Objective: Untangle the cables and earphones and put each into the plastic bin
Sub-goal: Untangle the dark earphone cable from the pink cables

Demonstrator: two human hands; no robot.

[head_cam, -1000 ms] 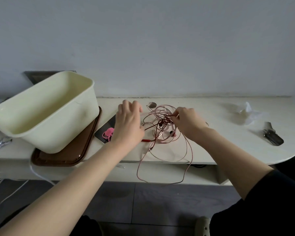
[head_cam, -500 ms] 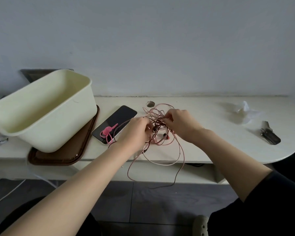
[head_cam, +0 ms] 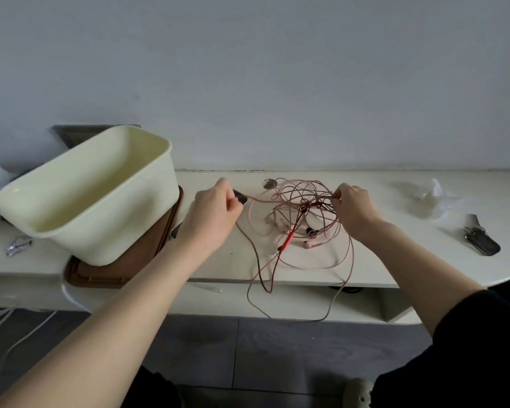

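Between our two hands, on the pale table (head_cam: 380,260), lies the tangle of cables and earphones (head_cam: 304,207), a loose nest of thin pinkish and brown wires. Our left hand (head_cam: 215,214) sits just left of it, fingers curled and pinching a dark plug (head_cam: 239,197); from that plug one pink strand runs right into the knot. Our right hand (head_cam: 355,209) is at the tangle's right edge, thumb and fingers closed on a few strands there.

Near the middle of the knot a red cable (head_cam: 289,238) slants toward the near edge, and pink earbuds (head_cam: 309,244) rest on the table just beside it. Several loops spill over the near edge of the table and hang below it.

Left of our left hand, apart from the tangle, stands the cream plastic bin (head_cam: 115,231) on a brown tray (head_cam: 147,262). Far to the right lie crumpled clear plastic (head_cam: 427,195) and, nearer to us, a dark key-like object (head_cam: 483,244), both well apart from the wires.
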